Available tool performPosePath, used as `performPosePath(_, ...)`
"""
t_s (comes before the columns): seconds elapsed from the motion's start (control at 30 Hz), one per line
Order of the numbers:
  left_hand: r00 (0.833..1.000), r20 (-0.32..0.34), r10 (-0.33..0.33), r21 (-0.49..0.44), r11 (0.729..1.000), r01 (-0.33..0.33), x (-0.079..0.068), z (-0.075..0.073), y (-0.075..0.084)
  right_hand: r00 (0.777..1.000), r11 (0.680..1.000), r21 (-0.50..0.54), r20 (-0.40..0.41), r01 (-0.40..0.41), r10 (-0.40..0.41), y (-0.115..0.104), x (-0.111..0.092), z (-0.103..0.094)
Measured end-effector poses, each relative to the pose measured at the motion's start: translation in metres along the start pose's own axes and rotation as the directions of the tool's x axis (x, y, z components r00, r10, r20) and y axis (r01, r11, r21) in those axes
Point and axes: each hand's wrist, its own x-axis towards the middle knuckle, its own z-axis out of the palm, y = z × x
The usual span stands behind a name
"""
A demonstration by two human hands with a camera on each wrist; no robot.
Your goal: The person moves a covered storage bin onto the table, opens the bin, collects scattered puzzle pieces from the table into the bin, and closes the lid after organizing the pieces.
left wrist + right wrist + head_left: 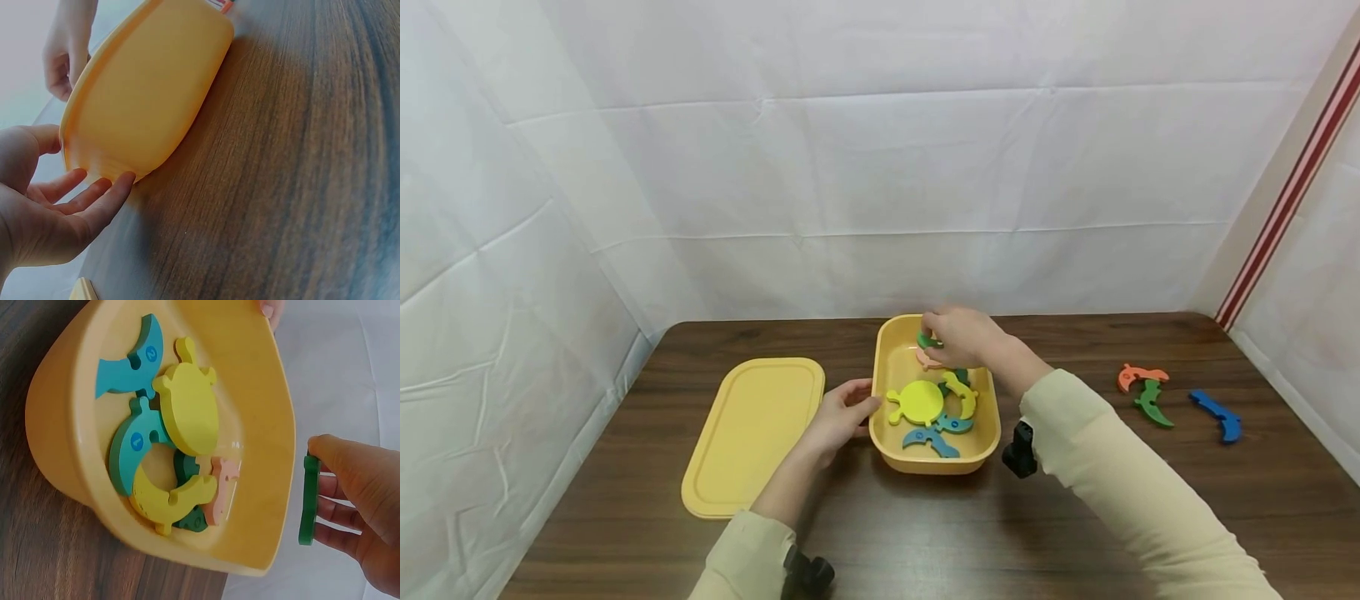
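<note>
At the far end of the yellow bin (934,467), green piece (309,503) is pinched between thumb and fingers of the right hand (362,509). Left hand (838,418) lightly grips the bin: thumb at rim, fingertips on outer wall. Risks: narrow piece could slip if pinched off-centre; bin could skid if that light grip gives. Dark green piece (185,467) is partly hidden under yellow crescent (153,503). Can't tell green piece's height over the rim.
</note>
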Motion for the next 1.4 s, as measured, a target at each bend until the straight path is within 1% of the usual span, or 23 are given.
performPosePath(0.17,1.0,0.011,0.014,-0.001,1.0,-0.013,0.001,0.0,-0.001,1.0,1.0,0.018,0.01,-0.001,0.0,-0.005,0.003,0.002)
performPosePath(0.37,1.0,0.008,0.005,-0.002,1.0,-0.005,0.001,-0.001,-0.001,0.999,0.999,0.036,0.034,0.003,-0.005,-0.01,0.004,0.001)
performPosePath(0.5,1.0,0.011,0.006,0.0,1.0,-0.006,0.001,-0.001,0.0,0.999,1.0,0.018,0.033,0.007,-0.008,-0.013,0.005,0.002)
performPosePath(0.67,1.0,0.022,0.006,-0.005,1.0,-0.006,0.001,-0.001,0.0,0.999,1.0,0.007,0.043,-0.006,0.006,-0.015,0.007,0.004)
performPosePath(0.73,1.0,0.024,-0.004,-0.009,1.0,0.004,0.001,-0.001,0.001,0.999,1.0,-0.004,0.038,-0.007,0.007,-0.015,0.009,0.005)
performPosePath(0.83,0.999,0.034,-0.01,-0.013,1.0,0.011,-0.003,-0.002,0.006,1.0,1.0,-0.01,0.028,0.003,-0.003,-0.016,0.011,0.007)
performPosePath(1.03,0.999,0.04,-0.007,0.005,1.0,0.007,-0.021,0.0,0.025,0.999,1.0,-0.004,0.012,0.03,-0.03,-0.019,0.012,0.009)
performPosePath(1.13,0.999,0.035,-0.007,0.006,1.0,0.007,-0.027,0.001,0.029,1.0,1.0,-0.014,0.015,0.027,-0.027,-0.02,0.011,0.008)
performPosePath(1.23,0.999,0.036,-0.001,0.0,1.0,0.001,-0.027,0.001,0.029,1.0,1.0,-0.024,0.015,0.013,-0.012,-0.02,0.01,0.008)
performPosePath(1.4,0.999,0.032,-0.012,0.006,1.0,0.012,-0.026,0.001,0.029,1.0,0.999,-0.032,0.006,-0.005,0.006,-0.018,0.007,0.008)
